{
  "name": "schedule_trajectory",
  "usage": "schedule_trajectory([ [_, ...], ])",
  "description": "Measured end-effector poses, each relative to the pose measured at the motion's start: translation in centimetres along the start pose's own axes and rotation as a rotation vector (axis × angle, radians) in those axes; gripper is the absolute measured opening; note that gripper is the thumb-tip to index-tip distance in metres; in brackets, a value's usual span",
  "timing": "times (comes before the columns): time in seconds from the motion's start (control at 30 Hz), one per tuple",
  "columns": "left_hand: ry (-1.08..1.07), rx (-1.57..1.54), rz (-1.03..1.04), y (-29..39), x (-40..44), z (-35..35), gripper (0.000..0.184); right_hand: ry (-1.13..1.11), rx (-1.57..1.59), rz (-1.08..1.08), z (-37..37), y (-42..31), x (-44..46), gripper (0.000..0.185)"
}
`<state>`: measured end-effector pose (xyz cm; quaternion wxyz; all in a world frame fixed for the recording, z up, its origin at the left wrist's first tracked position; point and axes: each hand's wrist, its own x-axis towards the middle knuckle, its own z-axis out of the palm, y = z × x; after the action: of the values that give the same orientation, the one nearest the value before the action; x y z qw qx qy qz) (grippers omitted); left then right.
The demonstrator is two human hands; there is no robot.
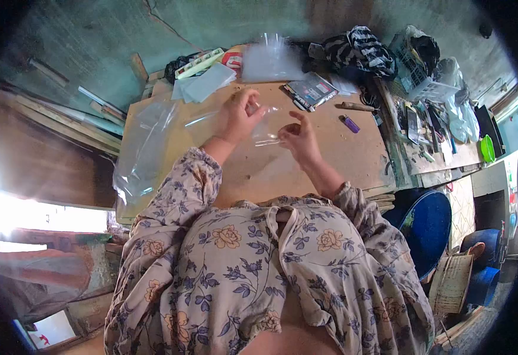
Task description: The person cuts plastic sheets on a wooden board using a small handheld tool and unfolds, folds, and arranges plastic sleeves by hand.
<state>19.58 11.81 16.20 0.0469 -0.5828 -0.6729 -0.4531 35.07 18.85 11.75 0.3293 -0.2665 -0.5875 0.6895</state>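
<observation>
My left hand is over the middle of the wooden table, its fingers curled together at an edge of a clear plastic sheet. On the other side of that sheet, my right hand pinches it between thumb and fingers, with the index finger raised. The clear sheet shows mainly by its shiny reflections. A larger clear plastic film lies flat on the table's left side.
Translucent sheets, a clear stack and a dark printed packet lie at the back. A purple lighter and a knife-like tool are at right. A blue barrel stands beyond the right edge.
</observation>
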Motion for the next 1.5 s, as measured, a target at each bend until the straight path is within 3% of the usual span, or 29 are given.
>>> schedule_trajectory([
  [0.03,0.098,0.105,0.075,-0.5,0.1,-0.2,0.035,0.115,0.185,0.205,-0.1,-0.3,0.1,0.047],
  [0.07,0.227,0.338,0.241,-1.0,0.2,-0.5,0.043,0.112,0.183,0.206,0.0,-0.4,0.3,0.047],
  [0.1,0.231,0.337,0.239,-1.0,-0.3,-0.3,0.043,0.298,0.244,0.186,0.3,-0.8,0.7,0.044],
  [0.13,0.287,0.226,0.044,-0.9,-1.8,0.5,0.038,0.484,0.308,0.161,0.4,-0.9,1.0,0.041],
  [0.17,0.337,0.112,-0.15,-0.8,-3.3,1.4,0.035,0.485,0.309,0.157,0.5,-0.8,1.1,0.041],
  [0.23,-0.164,-0.365,-0.647,0.1,-5.3,2.8,0.031,0.493,0.257,0.08,0.5,0.0,1.2,0.033],
  [0.3,-0.171,-0.498,-0.613,1.7,-5.9,3.8,0.032,0.433,0.204,0.053,1.4,1.8,0.5,0.029],
  [0.37,-0.172,-0.632,-0.578,2.2,-5.8,4.8,0.035,0.02,0.217,-0.247,2.0,4.2,0.3,0.029],
  [0.43,-0.017,-0.504,-0.468,2.1,-5.7,5.4,0.037,0.056,0.104,-0.218,3.3,2.8,-0.3,0.029],
  [0.5,-0.037,-0.452,-0.533,1.7,-6.0,5.4,0.036,0.099,-0.006,-0.191,3.5,2.1,-0.6,0.028],
  [0.57,0.014,-0.695,-0.741,-0.7,-6.6,6.5,0.034,0.045,0.181,-0.015,2.3,1.8,-0.4,0.027],
  [0.6,0.115,-0.817,-0.824,-1.0,-6.4,6.1,0.032,0.048,0.064,-0.047,1.1,1.7,-0.1,0.025],
  [0.67,0.093,-0.427,-0.749,-5.3,-6.4,5.1,0.031,0.084,0.095,0.007,-1.7,1.3,1.2,0.025],
  [0.73,0.104,-0.159,-0.419,-5.7,-5.0,1.3,0.029,0.115,0.127,0.065,-3.7,1.2,1.5,0.026],
  [0.77,0.102,-0.158,-0.42,-5.5,-4.1,0.0,0.029,0.104,0.094,0.106,-4.5,1.2,1.5,0.027],
  [0.83,-0.259,-0.242,-0.75,-5.2,-2.8,-1.7,0.031,0.089,0.062,0.151,-4.5,1.4,1.2,0.028],
  [0.9,-0.14,-0.313,-0.633,-6.0,-3.3,-1.2,0.027,0.204,0.216,0.173,-4.0,1.3,0.6,0.028],
  [0.97,-0.2,-1.18,-0.759,-5.5,-4.3,-1.0,0.024,0.313,0.292,0.187,-3.6,1.0,0.2,0.029],
  [1.0,-0.202,-1.179,-0.759,-5.1,-5.5,-0.3,0.024,0.425,0.37,0.201,-3.5,1.0,-0.1,0.03],
  [1.07,-0.45,-0.844,-0.779,-5.2,-8.6,2.3,0.018,0.447,0.383,0.187,-3.8,1.6,-0.4,0.029],
  [1.17,-0.425,-0.693,-0.839,-7.4,-11.3,4.7,0.015,0.431,0.338,0.111,-6.0,3.2,-0.2,0.028],
  [1.2,-0.288,-0.941,-0.976,-7.1,-11.1,4.6,0.015,0.394,0.278,0.053,-7.0,3.8,-0.4,0.027],
  [1.23,-0.292,-0.944,-0.98,-7.3,-10.6,4.0,0.015,0.397,0.276,0.056,-7.9,4.0,-0.6,0.027],
  [1.3,-0.489,-0.575,-0.948,-8.3,-8.8,2.0,0.016,0.358,-0.482,-0.35,-9.1,4.4,-0.9,0.023],
  [1.37,-0.49,-0.556,-0.97,-7.9,-7.2,0.6,0.021,0.334,-0.353,-0.375,-8.9,6.3,-1.9,0.024],
  [1.4,-0.46,-0.333,-0.771,-8.2,-6.7,0.1,0.022,0.314,-0.226,-0.4,-8.9,7.6,-2.8,0.025],
  [1.43,-0.427,-0.118,-0.569,-8.7,-6.6,-0.2,0.023,0.317,-0.229,-0.39,-9.3,9.5,-3.8,0.025],
  [1.5,-0.496,0.007,-0.53,-10.8,-7.2,-0.8,0.022,0.075,-0.289,0.087,-10.1,12.9,-6.2,0.034],
])
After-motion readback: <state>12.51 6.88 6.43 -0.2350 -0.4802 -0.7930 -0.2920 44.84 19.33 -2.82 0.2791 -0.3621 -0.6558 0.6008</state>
